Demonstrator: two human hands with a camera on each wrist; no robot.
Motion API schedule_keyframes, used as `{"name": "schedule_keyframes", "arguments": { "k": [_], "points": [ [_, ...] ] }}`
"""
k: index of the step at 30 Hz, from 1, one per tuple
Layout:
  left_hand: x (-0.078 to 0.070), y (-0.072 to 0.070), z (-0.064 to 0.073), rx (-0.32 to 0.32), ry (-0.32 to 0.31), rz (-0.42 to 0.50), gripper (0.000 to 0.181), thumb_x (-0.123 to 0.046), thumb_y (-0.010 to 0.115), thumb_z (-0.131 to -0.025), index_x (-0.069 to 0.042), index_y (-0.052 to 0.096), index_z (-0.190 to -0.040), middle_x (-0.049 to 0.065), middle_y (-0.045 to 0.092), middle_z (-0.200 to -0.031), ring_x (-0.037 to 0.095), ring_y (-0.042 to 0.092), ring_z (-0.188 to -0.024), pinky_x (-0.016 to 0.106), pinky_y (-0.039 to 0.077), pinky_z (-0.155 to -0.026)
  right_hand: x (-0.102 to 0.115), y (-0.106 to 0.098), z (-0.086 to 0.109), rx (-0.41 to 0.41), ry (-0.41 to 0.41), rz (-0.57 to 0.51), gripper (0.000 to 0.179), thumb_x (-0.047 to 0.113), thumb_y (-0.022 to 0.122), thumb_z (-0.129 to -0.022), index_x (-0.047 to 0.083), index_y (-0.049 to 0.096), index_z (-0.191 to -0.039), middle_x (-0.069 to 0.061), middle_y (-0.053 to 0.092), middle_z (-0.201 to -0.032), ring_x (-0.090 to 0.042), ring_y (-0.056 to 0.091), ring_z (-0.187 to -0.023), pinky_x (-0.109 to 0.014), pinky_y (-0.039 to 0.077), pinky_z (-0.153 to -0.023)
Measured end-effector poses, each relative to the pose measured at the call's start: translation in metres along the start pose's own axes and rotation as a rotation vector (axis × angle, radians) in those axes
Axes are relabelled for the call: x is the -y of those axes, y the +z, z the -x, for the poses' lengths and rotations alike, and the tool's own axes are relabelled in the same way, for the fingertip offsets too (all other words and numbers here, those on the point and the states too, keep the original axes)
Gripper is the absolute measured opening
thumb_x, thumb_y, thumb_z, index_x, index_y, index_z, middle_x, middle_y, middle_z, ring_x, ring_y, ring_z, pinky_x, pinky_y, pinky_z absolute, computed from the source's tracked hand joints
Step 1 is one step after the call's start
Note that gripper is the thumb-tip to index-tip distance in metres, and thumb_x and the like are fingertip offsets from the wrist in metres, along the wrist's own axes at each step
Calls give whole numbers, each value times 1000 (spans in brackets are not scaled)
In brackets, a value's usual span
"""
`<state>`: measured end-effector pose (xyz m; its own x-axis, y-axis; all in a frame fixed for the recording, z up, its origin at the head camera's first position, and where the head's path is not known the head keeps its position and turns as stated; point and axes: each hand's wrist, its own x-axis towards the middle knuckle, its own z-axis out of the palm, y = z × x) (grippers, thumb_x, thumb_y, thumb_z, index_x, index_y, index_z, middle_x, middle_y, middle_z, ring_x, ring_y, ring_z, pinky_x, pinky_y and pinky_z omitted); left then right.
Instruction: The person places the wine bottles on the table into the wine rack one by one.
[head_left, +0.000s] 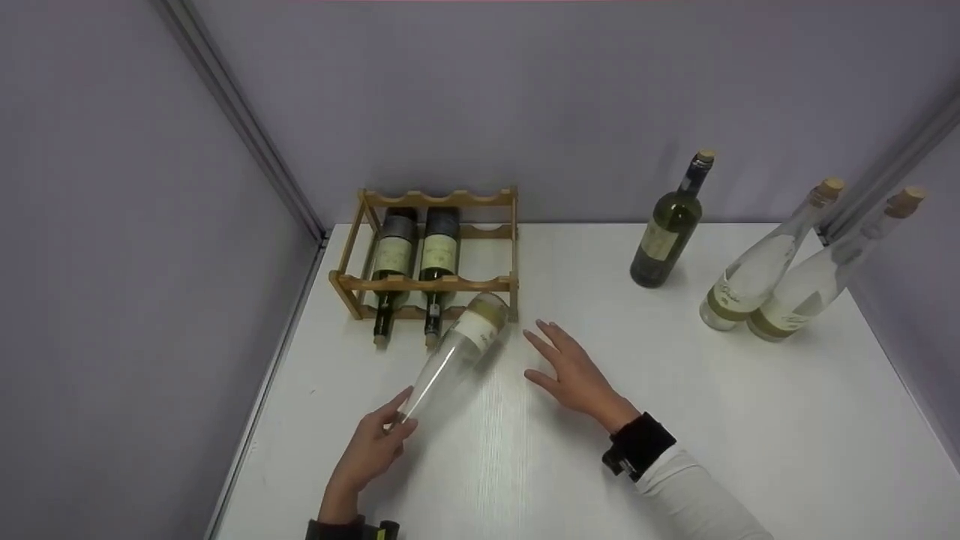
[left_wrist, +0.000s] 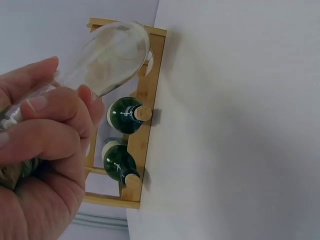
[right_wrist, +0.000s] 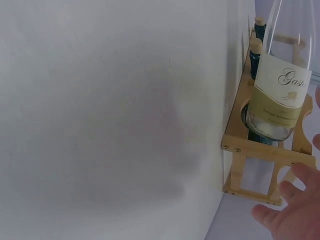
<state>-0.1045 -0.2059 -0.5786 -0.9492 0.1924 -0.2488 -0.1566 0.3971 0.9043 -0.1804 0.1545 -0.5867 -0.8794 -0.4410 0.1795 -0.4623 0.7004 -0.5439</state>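
My left grip (head_left: 371, 444) curls round the clear wine bottle's (head_left: 459, 346) neck, presumably so its base points away, toward the wooden wine rack (head_left: 480, 284). My right grip (head_left: 576, 376), fingers spread, holds nothing, near that base. Two corked green bottles (head_left: 439, 255) lie in the rack, probably to stop them rolling. The white desk (head_left: 555, 480) ends at greyish walls (head_left: 585, 97).

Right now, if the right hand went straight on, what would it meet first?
Probably the rack, at its right end; the held bottle is near that line, and depth is unclear.
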Motion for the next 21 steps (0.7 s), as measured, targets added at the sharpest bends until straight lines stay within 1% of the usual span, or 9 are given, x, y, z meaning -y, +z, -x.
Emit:
{"name": "schedule_keyframes", "arguments": {
  "k": [6, 9, 12, 16, 18, 21],
  "points": [
    [4, 6, -5, -36, 6, 49, 55, -23, 58, -100, -14, 39, -151, 23, 59, -100, 14, 47, -56, 26, 41, -49, 0, 5, 2, -8, -29, 4, 65, 43, 59, -98, 19, 35, -154, -12, 26, -159, -32, 21, -145, -51, 25, -112],
    [6, 10, -8, -53, 14, 61, 57, -25, 59, -100, -13, 39, -151, 21, 59, -101, 14, 47, -57, 26, 41, -49, 0, 8, 3, 0, -24, 9, 66, 44, 59, -98, 19, 35, -154, -11, 25, -159, -32, 21, -145, -51, 25, -112],
    [7, 15, -12, -75, 14, 68, 57, -25, 59, -100, -12, 38, -152, 16, 58, -100, 14, 48, -58, 27, 41, -49, 0, 9, 4, 15, -5, 12, 67, 46, 58, -98, 21, 33, -154, -10, 25, -159, -30, 20, -145, -50, 24, -113],
    [9, 25, -19, -110, 27, 52, 56, -24, 58, -101, -11, 38, -151, 17, 60, -99, 14, 50, -57, 27, 43, -50, 0, 9, 5, 23, 15, 9, 67, 47, 58, -97, 21, 33, -155, -10, 24, -160, -29, 20, -146, -49, 23, -113],
    [9, 32, -23, -129, 44, 39, 56, -24, 58, -100, -10, 39, -151, 18, 61, -98, 14, 52, -57, 27, 44, -50, 0, 10, 5, 22, 17, 4, 67, 46, 58, -97, 20, 34, -154, -9, 24, -160, -30, 20, -146, -50, 23, -113],
    [10, 42, -29, -161, 62, 42, 55, -24, 58, -101, -9, 40, -150, 16, 61, -96, 14, 52, -57, 26, 43, -50, 0, 11, 6, 20, 5, 0, 67, 45, 59, -98, 19, 34, -154, -11, 24, -159, -31, 20, -145, -51, 24, -112]
  ]
}}
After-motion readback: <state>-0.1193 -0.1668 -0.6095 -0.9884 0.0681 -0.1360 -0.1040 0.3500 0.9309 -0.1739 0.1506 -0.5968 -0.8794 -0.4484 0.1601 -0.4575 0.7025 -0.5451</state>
